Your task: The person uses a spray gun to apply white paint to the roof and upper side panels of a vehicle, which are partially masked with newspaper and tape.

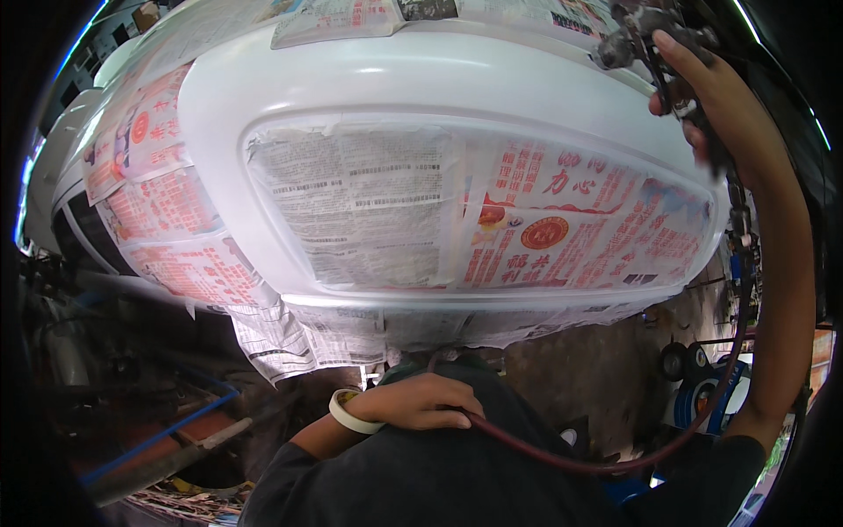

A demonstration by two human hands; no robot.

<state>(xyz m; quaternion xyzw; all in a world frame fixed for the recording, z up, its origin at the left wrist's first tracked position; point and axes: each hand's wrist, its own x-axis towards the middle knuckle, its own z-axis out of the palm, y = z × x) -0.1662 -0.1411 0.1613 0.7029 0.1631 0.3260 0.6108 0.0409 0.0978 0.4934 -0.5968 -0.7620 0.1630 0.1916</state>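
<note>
A spray gun (620,46) is gripped in my right hand (733,110), raised at the upper right by the corner of a glossy white vehicle panel (492,75). From the gun's handle a dark red air hose (606,467) hangs down and curves across in front of my body. My left hand (420,402) closes around that hose at waist height, with a pale band on the wrist. The panel frames a window-like area masked with newspaper (369,202), partly plain print and partly red print. The gun's nozzle points toward the panel; whether it is spraying I cannot tell.
More newspaper (162,202) covers the vehicle's left side, and sheets hang below the panel. A blue bar (162,439) and a long pole lie low at the left. Wheeled blue equipment (702,395) stands on the floor at the right, near the hose.
</note>
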